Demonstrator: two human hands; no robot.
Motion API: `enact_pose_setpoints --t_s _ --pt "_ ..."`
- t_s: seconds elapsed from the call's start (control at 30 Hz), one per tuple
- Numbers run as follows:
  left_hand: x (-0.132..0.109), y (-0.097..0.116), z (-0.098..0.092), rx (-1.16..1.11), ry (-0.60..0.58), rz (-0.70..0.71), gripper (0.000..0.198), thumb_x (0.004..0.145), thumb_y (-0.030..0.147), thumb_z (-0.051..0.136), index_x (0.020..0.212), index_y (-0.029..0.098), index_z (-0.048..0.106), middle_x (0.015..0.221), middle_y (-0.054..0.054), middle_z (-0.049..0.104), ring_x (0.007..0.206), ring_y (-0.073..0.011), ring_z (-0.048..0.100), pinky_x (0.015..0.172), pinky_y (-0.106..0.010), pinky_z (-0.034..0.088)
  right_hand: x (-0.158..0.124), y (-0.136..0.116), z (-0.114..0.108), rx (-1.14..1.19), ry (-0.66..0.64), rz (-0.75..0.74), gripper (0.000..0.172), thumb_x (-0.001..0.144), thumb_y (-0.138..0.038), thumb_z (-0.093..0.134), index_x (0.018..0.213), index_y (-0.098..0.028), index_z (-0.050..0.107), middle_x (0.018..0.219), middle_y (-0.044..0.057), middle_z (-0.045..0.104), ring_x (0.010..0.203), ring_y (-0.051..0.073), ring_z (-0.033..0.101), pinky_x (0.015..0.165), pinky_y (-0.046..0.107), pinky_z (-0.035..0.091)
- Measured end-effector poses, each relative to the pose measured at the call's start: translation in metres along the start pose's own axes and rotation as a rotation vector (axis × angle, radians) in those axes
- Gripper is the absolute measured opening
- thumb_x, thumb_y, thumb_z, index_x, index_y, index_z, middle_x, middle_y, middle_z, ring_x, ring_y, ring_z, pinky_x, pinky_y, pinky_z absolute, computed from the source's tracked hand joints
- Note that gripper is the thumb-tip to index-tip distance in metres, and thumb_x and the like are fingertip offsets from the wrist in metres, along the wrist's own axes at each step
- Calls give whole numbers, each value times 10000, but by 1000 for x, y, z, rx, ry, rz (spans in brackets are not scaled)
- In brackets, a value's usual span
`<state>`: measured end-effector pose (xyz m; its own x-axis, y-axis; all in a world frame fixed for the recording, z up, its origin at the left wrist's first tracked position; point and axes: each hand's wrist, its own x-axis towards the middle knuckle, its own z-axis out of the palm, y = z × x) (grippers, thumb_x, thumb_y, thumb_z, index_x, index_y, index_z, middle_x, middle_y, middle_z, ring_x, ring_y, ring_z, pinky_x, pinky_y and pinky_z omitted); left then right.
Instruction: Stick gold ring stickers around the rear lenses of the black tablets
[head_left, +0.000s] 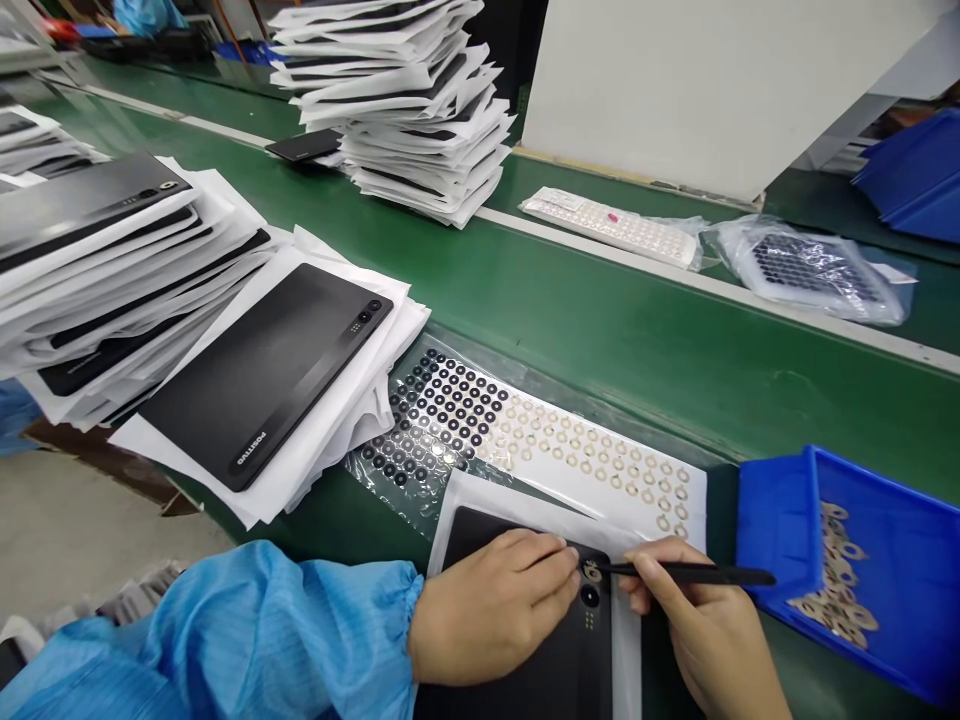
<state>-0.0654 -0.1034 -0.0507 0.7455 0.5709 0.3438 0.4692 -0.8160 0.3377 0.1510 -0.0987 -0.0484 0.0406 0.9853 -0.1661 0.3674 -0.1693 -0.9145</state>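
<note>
A black tablet back cover (555,660) lies on a white sheet at the near edge of the green belt. My left hand (491,605), in a blue sleeve, rests closed on the cover beside its camera holes, fingertips pressed at the top corner. My right hand (705,620) grips black tweezers (690,574), whose tip touches a small ring at the cover's camera opening (592,572). Just beyond lies a sheet of small lens rings (525,430), black ones on the left and pale ones on the right.
A blue bin (780,520) with peeled ring liners sits at the right. Stacks of black covers between white sheets stand at left (262,385) and at the far centre (420,110). Bagged ring sheets (817,270) lie across the belt's white strip.
</note>
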Motion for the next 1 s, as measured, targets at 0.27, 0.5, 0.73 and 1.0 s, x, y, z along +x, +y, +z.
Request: enact_pose_setpoints --t_s 0.27,0.5,0.73,1.0 --pt "-1 0 1 -2 5 6 312 989 114 320 1165 31 564 1192 -108 591 1140 -219 483 995 -330 416 0 2 0 -32 -4 -7 344 798 -478 614 590 -203 617 506 20 580 483 160 579 464 224 487" --pt "0 -1 0 3 24 8 306 989 115 324 1151 30 570 1179 -106 597 1129 -217 487 989 -325 422 0 2 -2 -60 -11 -43 316 818 -449 604 616 -208 631 520 14 595 486 146 581 475 206 488" --pt "0 0 1 9 10 2 289 979 118 353 1164 40 562 1186 -109 593 1141 -215 490 993 -323 421 1 2 1 -67 -6 -76 307 823 -437 604 619 -209 630 520 11 597 479 139 579 465 194 484" --pt "0 1 2 19 -82 -33 321 952 156 423 1252 70 497 1236 -108 557 1172 -201 468 999 -322 406 -2 -1 3 -68 11 -125 278 825 -406 608 630 -210 635 506 4 596 451 133 570 440 192 473"
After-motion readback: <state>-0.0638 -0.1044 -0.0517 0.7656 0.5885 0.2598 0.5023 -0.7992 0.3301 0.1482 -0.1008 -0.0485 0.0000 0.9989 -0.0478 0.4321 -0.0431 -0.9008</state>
